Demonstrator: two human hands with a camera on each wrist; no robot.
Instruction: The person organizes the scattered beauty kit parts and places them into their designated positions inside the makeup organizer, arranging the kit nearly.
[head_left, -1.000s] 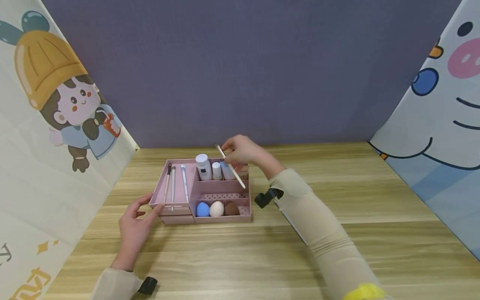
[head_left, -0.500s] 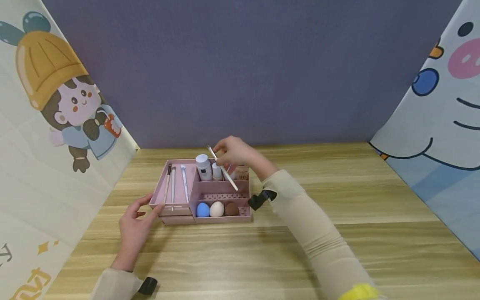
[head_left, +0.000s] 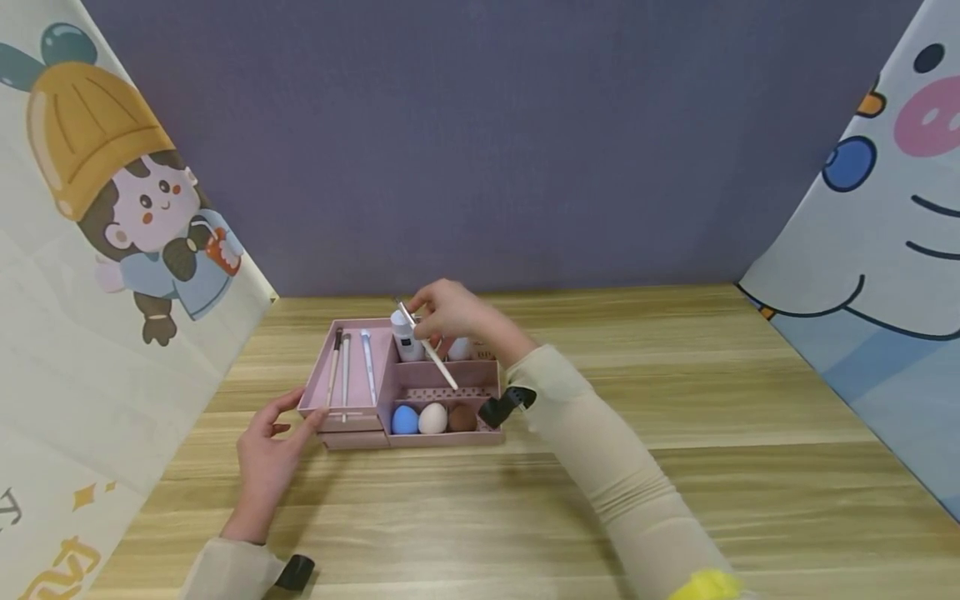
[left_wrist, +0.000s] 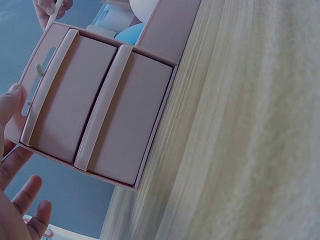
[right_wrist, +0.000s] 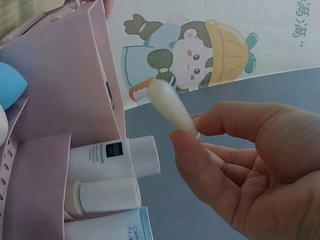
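My right hand [head_left: 457, 315] pinches a pale-handled makeup brush [head_left: 442, 367] between thumb and fingers. It is tilted over the back row of a pink makeup organizer [head_left: 480, 375]. In the right wrist view the handle end of the brush [right_wrist: 170, 105] points toward the camera. At the organizer's front left corner my left hand [head_left: 270, 454] holds on, thumb at the front and a finger along the side; its other fingers are spread in the left wrist view. On the upper left tray lie a dark-tipped brush [head_left: 334, 367], a grey-tipped brush [head_left: 347, 371] and a white brush [head_left: 369, 367].
Behind the brush stand a white bottle [right_wrist: 102, 159], a smaller white-capped bottle [right_wrist: 110, 195] and a tube [right_wrist: 107, 227]. Blue [head_left: 405, 420], cream [head_left: 432, 418] and brown [head_left: 462, 418] sponges sit in the front compartment. Two drawers [left_wrist: 75, 95] face front. A dark panel [head_left: 495, 150] rises behind the table.
My right hand has moved left and slightly down with the brush, from over the tube toward the white bottle. The left hand stays at the organizer's corner.
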